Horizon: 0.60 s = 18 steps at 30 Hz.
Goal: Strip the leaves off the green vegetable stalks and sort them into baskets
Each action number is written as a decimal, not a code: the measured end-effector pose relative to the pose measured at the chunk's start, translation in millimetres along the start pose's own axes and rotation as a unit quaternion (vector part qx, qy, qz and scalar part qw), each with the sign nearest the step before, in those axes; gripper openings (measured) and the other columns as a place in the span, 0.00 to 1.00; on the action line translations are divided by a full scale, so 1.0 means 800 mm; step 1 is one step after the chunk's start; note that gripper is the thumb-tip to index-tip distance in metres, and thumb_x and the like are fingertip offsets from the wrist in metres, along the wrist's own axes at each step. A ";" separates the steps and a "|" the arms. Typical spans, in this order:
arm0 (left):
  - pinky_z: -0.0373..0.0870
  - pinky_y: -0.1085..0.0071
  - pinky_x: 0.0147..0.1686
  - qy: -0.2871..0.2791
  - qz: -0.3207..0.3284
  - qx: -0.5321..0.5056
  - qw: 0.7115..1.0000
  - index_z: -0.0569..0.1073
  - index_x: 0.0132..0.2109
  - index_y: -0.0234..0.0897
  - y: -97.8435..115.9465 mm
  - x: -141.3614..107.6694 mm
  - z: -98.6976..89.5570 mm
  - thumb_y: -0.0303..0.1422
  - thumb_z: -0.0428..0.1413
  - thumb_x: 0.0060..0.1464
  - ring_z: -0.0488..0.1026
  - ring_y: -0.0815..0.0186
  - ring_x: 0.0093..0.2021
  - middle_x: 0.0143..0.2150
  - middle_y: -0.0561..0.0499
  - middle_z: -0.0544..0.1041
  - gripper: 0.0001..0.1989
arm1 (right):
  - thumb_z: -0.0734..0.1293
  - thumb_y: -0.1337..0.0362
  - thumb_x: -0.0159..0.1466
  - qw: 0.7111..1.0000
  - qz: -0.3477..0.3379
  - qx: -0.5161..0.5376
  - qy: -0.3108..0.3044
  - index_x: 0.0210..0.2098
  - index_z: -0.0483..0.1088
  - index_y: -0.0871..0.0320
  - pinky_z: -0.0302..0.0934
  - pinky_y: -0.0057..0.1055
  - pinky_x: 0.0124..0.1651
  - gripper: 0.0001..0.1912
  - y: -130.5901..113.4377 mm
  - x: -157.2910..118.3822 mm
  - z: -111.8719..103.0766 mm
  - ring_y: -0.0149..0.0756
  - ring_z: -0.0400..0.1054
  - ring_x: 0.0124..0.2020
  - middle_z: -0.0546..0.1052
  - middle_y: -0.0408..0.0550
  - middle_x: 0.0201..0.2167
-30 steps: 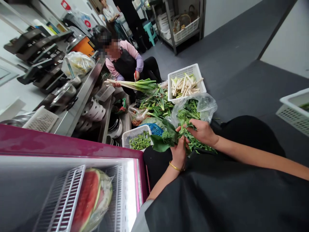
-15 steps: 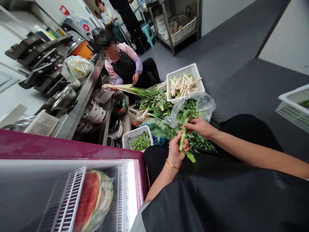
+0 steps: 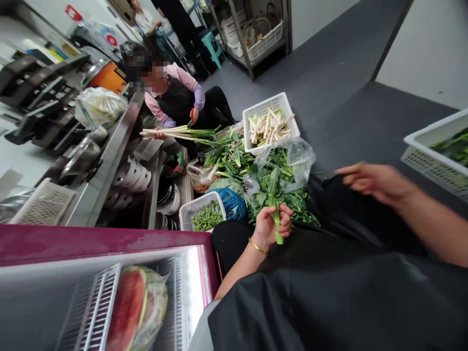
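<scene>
My left hand, with a gold bracelet at the wrist, is wrapped round the pale green stem of a leafy green stalk. Its leaves point up and away from me, and the cut end shows below my fingers. Off to the right, over my dark knee, my right hand is slightly blurred. Its index finger stretches out, the other fingers bend a little, and nothing shows in it. Just beyond my left hand lies a heap of leafy greens, partly in a clear plastic bag.
A white basket holds cut green pieces; another basket holds white stalks. At right stands a basket of greens. A co-worker holds long scallions and red-handled scissors. An open fridge with cut watermelon is at left.
My right hand has left the stalk and moved right. My left hand keeps hold of the stalk, now more upright. The view has shifted slightly to the right.
</scene>
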State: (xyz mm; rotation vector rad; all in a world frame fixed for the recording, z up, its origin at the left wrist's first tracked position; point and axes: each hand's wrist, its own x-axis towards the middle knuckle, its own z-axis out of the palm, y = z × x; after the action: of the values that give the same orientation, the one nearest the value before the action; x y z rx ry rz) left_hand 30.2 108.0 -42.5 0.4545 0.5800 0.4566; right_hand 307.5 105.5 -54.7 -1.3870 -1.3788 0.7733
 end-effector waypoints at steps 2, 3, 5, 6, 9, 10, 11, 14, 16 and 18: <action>0.49 0.75 0.13 -0.004 -0.012 0.014 1.000 0.71 0.34 0.33 0.007 0.001 0.004 0.45 0.51 0.47 0.54 0.73 0.13 0.19 0.54 0.62 0.18 | 0.61 0.50 0.64 0.984 0.031 0.015 -0.174 0.31 0.73 0.59 0.58 0.27 0.23 0.20 -0.023 0.006 0.052 0.27 0.61 0.19 0.74 0.46 0.23; 0.51 0.74 0.13 0.007 -0.014 0.020 1.000 0.70 0.34 0.33 0.009 0.000 0.005 0.46 0.51 0.48 0.57 0.72 0.13 0.19 0.53 0.63 0.18 | 0.62 0.49 0.62 0.970 0.039 0.019 -0.237 0.26 0.72 0.59 0.55 0.27 0.21 0.20 -0.036 0.012 0.080 0.27 0.59 0.18 0.71 0.45 0.19; 0.53 0.74 0.14 0.061 -0.004 0.027 0.998 0.69 0.33 0.34 0.011 -0.003 0.002 0.48 0.51 0.50 0.59 0.70 0.14 0.20 0.53 0.65 0.19 | 0.63 0.50 0.61 0.972 0.004 -0.012 -0.235 0.20 0.67 0.59 0.54 0.28 0.23 0.21 -0.061 0.019 0.130 0.29 0.59 0.20 0.69 0.45 0.17; 0.52 0.74 0.14 0.098 0.008 0.024 0.995 0.69 0.33 0.34 0.011 -0.005 -0.001 0.48 0.51 0.51 0.58 0.71 0.14 0.20 0.53 0.64 0.19 | 0.62 0.51 0.62 0.980 -0.040 -0.042 -0.192 0.18 0.64 0.58 0.54 0.29 0.25 0.21 -0.071 0.019 0.149 0.30 0.59 0.21 0.68 0.45 0.18; 0.44 0.76 0.14 0.231 0.092 0.005 0.969 0.66 0.30 0.35 0.012 -0.009 -0.015 0.47 0.53 0.53 0.50 0.76 0.13 0.17 0.57 0.59 0.18 | 0.56 0.56 0.65 0.958 -0.219 -0.105 -0.152 0.20 0.63 0.57 0.55 0.30 0.29 0.19 -0.089 -0.002 0.182 0.32 0.60 0.24 0.68 0.47 0.20; 0.43 0.76 0.14 0.264 0.128 0.002 0.956 0.66 0.30 0.35 0.012 -0.009 -0.019 0.47 0.53 0.54 0.49 0.76 0.14 0.17 0.58 0.58 0.18 | 0.56 0.57 0.65 0.935 -0.286 -0.096 -0.187 0.22 0.64 0.56 0.56 0.30 0.30 0.18 -0.090 -0.013 0.186 0.32 0.61 0.25 0.69 0.47 0.21; 0.43 0.76 0.15 0.285 0.163 0.004 0.944 0.66 0.29 0.36 0.013 -0.009 -0.022 0.47 0.53 0.54 0.49 0.76 0.14 0.17 0.57 0.57 0.18 | 0.56 0.57 0.64 0.910 -0.335 -0.075 -0.233 0.23 0.65 0.56 0.56 0.29 0.31 0.17 -0.090 -0.023 0.186 0.32 0.62 0.26 0.70 0.47 0.22; 0.47 0.76 0.16 0.295 0.253 0.038 0.921 0.64 0.32 0.37 0.012 -0.011 -0.024 0.49 0.53 0.55 0.53 0.75 0.15 0.18 0.57 0.61 0.18 | 0.56 0.56 0.65 0.926 -0.280 -0.032 -0.252 0.24 0.65 0.56 0.57 0.28 0.29 0.17 -0.082 -0.025 0.179 0.31 0.63 0.24 0.72 0.46 0.21; 0.48 0.76 0.17 0.298 0.299 0.086 0.902 0.62 0.33 0.39 0.007 -0.012 -0.022 0.50 0.54 0.53 0.56 0.75 0.15 0.20 0.58 0.63 0.19 | 0.59 0.53 0.64 0.975 -0.108 -0.030 -0.191 0.22 0.64 0.57 0.56 0.28 0.25 0.19 -0.077 -0.002 0.173 0.31 0.63 0.21 0.71 0.45 0.19; 0.50 0.76 0.17 0.299 0.329 0.151 0.883 0.61 0.34 0.39 -0.002 -0.013 -0.019 0.50 0.55 0.52 0.58 0.74 0.16 0.21 0.59 0.65 0.19 | 0.62 0.49 0.61 0.984 0.002 -0.026 -0.177 0.21 0.64 0.57 0.55 0.29 0.24 0.20 -0.077 0.026 0.172 0.31 0.62 0.19 0.70 0.44 0.16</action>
State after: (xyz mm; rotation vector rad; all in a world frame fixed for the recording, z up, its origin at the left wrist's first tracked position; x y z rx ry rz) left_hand 13.9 105.3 -50.5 0.8245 1.1087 1.1929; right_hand 161.7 145.2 -34.8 -1.3357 -1.6774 1.0298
